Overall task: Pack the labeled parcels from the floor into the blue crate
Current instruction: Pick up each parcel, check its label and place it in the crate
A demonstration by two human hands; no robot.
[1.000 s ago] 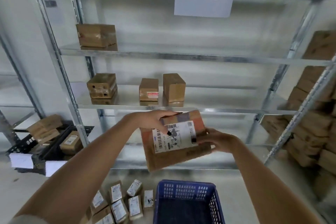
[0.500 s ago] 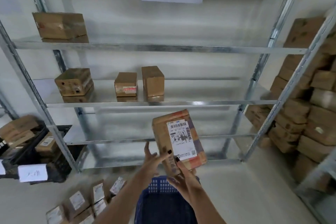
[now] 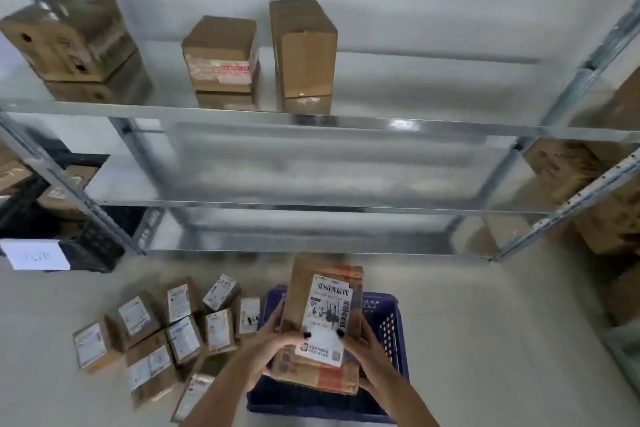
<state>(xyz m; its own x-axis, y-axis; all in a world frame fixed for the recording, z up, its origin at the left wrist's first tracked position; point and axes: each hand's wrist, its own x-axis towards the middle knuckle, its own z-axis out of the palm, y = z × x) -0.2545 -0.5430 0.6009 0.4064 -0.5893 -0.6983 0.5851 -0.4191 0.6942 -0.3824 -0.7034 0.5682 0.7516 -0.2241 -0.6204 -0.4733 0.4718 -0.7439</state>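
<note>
A brown cardboard parcel [image 3: 322, 319] with a white barcode label faces me, held over the blue crate [image 3: 391, 333] on the floor. My left hand [image 3: 273, 347] grips its left side with the thumb on the label. My right hand [image 3: 363, 354] grips its right side, thumb also on the label. The parcel hides most of the crate's inside. Several smaller labeled parcels [image 3: 180, 333] lie scattered on the floor left of the crate.
A metal shelf rack [image 3: 311, 121] stands behind the crate with three brown boxes [image 3: 221, 55] on one level. Black crates [image 3: 86, 243] with a white tag sit at the left. Stacked cartons [image 3: 588, 191] fill the right side.
The view has tilted down toward the floor. Both hands have lowered the parcel from shelf height to just over the blue crate, shifting from under it to its sides.
</note>
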